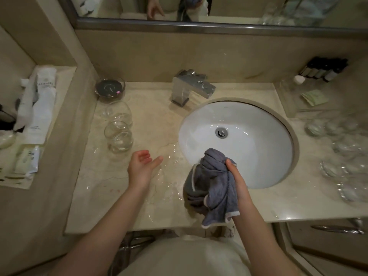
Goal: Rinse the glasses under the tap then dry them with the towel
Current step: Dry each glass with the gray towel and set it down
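My right hand (236,177) grips a bunched grey towel (213,186) over the near rim of the white sink (258,120). My left hand (143,164) hovers palm up and empty over the wet counter, just right of two clear round glasses (119,134) standing at the left. Several more glasses (342,154) lie clustered on the counter to the right of the sink. The chrome tap (191,88) stands behind the sink with no water running.
Water is pooled on the marble counter (159,120) around my left hand. A dark glass bowl (110,89) sits behind the left glasses. Toiletry packets (39,100) fill a recessed shelf at the left. Small dark bottles (324,70) stand at the back right.
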`<state>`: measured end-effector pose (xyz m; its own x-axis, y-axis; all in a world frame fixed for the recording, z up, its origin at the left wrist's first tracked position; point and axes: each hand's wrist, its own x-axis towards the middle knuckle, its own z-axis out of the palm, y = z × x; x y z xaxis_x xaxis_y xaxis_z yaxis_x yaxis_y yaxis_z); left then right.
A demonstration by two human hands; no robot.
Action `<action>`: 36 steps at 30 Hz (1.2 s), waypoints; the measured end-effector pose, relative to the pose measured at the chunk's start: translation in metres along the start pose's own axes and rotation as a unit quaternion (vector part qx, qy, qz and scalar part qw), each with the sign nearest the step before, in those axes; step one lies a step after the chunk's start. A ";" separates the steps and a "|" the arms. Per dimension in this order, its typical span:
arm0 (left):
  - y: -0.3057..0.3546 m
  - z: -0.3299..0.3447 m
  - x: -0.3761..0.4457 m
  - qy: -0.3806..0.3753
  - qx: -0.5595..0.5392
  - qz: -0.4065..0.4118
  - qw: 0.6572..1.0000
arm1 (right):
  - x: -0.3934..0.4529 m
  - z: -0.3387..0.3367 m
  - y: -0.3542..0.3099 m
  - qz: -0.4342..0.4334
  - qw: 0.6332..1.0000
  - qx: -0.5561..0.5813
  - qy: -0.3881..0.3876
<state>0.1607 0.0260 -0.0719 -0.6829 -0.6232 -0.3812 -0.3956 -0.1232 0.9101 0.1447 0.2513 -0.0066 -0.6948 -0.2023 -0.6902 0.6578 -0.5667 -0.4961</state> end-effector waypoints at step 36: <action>0.070 0.489 -0.104 -0.333 0.160 0.142 0.919 | -0.009 -0.241 -0.245 -0.049 0.997 0.015 0.050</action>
<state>-0.0963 0.4594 -0.0475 -0.9685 0.0277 -0.2474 -0.2310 0.2706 0.9346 0.0599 0.5844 -0.0057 -0.7221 -0.0658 -0.6887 0.5786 -0.6031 -0.5490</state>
